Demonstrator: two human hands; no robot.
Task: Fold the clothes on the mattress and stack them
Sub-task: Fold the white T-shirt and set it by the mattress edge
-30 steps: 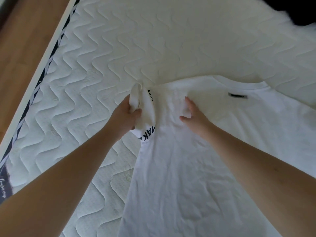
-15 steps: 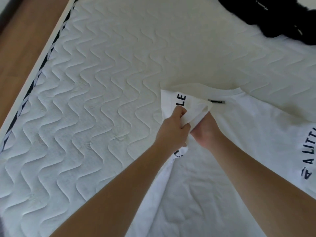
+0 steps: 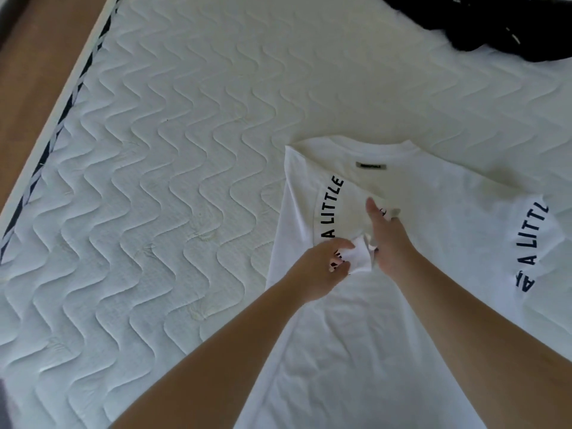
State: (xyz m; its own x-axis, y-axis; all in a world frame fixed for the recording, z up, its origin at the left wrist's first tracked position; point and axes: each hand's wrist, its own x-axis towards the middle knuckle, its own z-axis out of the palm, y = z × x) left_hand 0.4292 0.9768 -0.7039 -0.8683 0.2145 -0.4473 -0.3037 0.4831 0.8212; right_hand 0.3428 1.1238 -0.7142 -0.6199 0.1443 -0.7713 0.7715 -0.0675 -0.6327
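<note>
A white T-shirt lies back-up on the quilted white mattress, collar away from me with a small dark label below it. Its left sleeve, printed "A LITTLE", is folded inward over the back. My left hand pinches the sleeve's bunched end near the shirt's middle. My right hand lies beside it on the sleeve with fingers stretched out flat. The right sleeve, with the same print, lies spread out to the right.
A pile of black clothing sits at the mattress's far right corner. The mattress's left edge has dark striped piping, with brown wooden floor beyond it. Bare mattress stretches left of the shirt.
The left sleeve has been carried inward and laid over the shirt's back. My right hand went from under the sleeve to lying flat on it. The view shifted left.
</note>
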